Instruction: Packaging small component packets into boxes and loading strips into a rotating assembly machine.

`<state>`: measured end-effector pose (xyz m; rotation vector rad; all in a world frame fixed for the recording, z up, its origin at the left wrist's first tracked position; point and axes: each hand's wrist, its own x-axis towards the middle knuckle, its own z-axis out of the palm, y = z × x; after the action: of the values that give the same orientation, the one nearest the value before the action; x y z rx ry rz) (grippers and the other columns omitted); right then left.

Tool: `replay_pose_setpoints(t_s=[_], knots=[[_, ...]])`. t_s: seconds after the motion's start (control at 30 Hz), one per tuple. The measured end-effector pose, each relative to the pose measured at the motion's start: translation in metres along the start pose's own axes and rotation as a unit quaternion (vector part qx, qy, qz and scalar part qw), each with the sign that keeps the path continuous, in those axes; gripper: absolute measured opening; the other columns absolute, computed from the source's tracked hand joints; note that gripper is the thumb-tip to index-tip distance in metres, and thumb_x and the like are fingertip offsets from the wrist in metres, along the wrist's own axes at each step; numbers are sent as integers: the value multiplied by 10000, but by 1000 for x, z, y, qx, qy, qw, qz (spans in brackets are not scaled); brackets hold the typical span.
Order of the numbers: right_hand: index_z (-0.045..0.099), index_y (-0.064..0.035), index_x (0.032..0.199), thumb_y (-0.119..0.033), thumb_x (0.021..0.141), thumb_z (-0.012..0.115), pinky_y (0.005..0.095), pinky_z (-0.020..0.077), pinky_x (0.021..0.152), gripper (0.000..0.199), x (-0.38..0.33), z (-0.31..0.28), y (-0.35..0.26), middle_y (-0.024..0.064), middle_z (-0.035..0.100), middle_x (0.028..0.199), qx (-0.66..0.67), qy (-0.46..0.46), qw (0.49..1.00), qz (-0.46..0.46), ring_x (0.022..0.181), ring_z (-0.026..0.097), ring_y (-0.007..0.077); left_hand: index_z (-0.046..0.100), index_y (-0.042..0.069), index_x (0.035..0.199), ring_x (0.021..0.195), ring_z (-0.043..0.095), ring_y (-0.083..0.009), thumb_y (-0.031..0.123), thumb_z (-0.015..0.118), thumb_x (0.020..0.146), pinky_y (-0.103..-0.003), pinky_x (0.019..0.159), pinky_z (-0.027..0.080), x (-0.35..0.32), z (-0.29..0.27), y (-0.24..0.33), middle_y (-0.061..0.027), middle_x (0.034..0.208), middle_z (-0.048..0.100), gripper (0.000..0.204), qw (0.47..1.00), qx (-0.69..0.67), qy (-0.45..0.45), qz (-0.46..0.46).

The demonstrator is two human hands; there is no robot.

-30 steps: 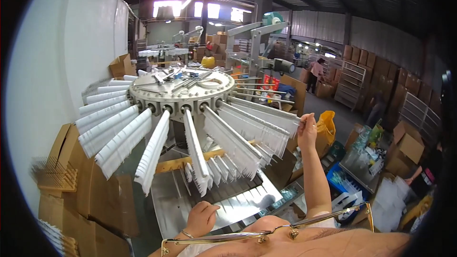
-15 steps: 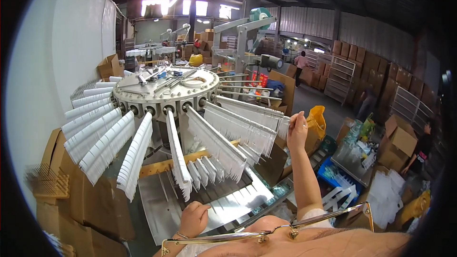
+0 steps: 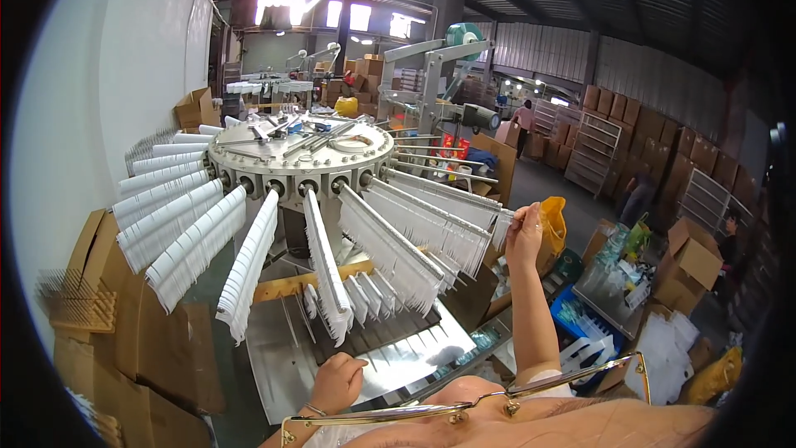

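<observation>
A round metal carousel [image 3: 303,162] carries rods that stick out like spokes, each hung with thin white sheets [image 3: 390,245]. My right hand [image 3: 524,236] is raised at the outer end of a rod on the right. Its fingers are pinched together beside the white edge there; what lies between them is too small to make out. Low in front, my left hand [image 3: 338,382] is loosely curled above a shiny metal tray [image 3: 282,365], with nothing visible in it. Short rows of white pieces [image 3: 369,294] stand on the tray's far part, under the rods.
Cardboard boxes [image 3: 166,357] crowd the left, beside a spiky rack [image 3: 79,303]. On the right are a yellow bag [image 3: 553,224], a blue crate [image 3: 580,319] and an open carton [image 3: 688,253]. Metal tools [image 3: 311,137] lie on the carousel top. Several people are farther off.
The whole scene has shifted slightly right and down in the picture. My right hand has lowered a little with it, still pinched at the rod's end. My left hand keeps its place.
</observation>
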<state>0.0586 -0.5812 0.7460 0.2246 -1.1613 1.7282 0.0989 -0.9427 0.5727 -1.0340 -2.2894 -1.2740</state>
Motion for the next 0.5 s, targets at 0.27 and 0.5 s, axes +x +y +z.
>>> replay_pose_setpoints(t_s=[0.27,0.5], knots=[[476,-83,646,-432,881,445,188,332,411,421,-4,5,-8,-12,414,533,22,14,1000,15,446,395,67,621,56,794,685,548,-279,69,552,719,-364,610,443,-3,-1,-1,-99,721,540,104,1000,-5,4,0],[473,-81,648,-431,885,438,188,325,396,424,-3,0,-6,-14,409,530,-16,14,1000,-6,439,389,66,625,58,796,677,549,-279,68,557,716,-358,601,444,-3,0,-3,-96,720,540,106,1000,-7,-3,1]])
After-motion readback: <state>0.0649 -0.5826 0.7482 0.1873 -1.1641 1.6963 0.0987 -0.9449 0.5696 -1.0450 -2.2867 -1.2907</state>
